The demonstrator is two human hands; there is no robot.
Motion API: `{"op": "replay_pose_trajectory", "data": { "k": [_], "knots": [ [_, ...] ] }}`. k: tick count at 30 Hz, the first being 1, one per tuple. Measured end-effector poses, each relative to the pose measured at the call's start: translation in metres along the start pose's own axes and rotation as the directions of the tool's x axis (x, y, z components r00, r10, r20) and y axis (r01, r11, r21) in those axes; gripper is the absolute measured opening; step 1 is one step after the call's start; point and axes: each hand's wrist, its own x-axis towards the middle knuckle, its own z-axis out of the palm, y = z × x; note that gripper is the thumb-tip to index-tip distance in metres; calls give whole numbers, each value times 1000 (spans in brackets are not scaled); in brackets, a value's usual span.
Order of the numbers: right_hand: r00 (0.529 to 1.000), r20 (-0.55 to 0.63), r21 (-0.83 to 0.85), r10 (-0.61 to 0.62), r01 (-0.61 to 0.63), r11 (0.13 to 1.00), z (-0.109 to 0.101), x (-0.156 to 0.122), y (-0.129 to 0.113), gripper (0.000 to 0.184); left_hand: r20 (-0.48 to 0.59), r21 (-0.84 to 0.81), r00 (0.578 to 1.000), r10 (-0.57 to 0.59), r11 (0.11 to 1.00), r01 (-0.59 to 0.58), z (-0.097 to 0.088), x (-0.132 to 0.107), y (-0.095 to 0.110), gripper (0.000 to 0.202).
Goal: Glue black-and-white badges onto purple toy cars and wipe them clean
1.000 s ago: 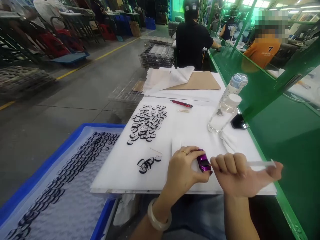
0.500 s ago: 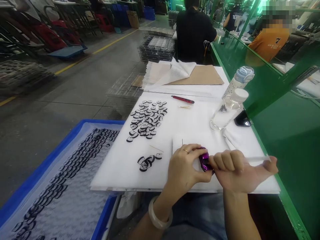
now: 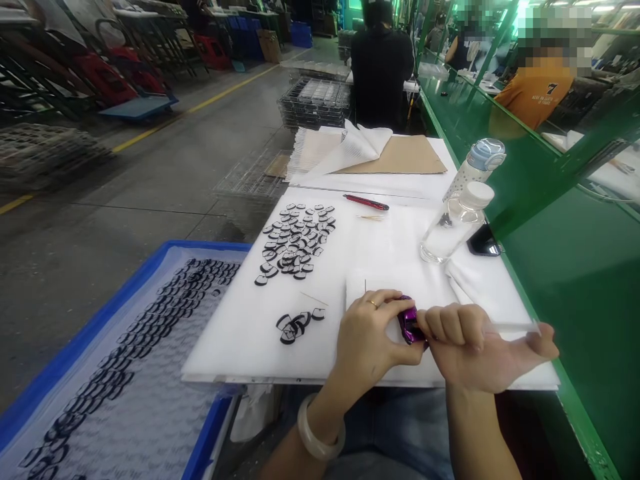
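Between the fingers and thumb of my left hand [image 3: 367, 333] is a small, shiny purple piece [image 3: 409, 321] with a dark hollow side. My right hand [image 3: 475, 347] presses against it from the right, its fingers curled and its thumb stretched out to the right. A thin translucent strip [image 3: 513, 327] runs from those curled fingers to the thumb; its other end is hidden in the hand. Left of my hands lies a small heap of black-edged clear curved pieces [image 3: 293, 328]. Many more such pieces [image 3: 297, 240] are spread farther up the white table [image 3: 240, 353].
A clear bottle [image 3: 453, 227], a dotted bottle [image 3: 475, 167] and a dark phone [image 3: 484, 240] stand or lie at right, beside a white cloth [image 3: 463, 280]. A red cutter [image 3: 366, 202] lies beyond. A blue-rimmed tray [image 3: 165, 250] holds rows of pieces at left. Co-workers sit ahead.
The head view has shifted slightly. Both hands stay at the purple piece, and the strip in my right hand has tilted a little.
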Motion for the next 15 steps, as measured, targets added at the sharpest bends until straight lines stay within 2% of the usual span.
{"op": "replay_pose_trajectory", "data": {
  "k": [8,15],
  "knots": [
    [997,-48,-38,-63,61,997,1,-1,4,63,-6,8,1000,19,1000,-19,1,0,-1,49],
    [990,32,-143,-135,139,980,7,-9,6,58,11,9,1000,13,1000,-13,1,-2,-2,49]
  ]
}}
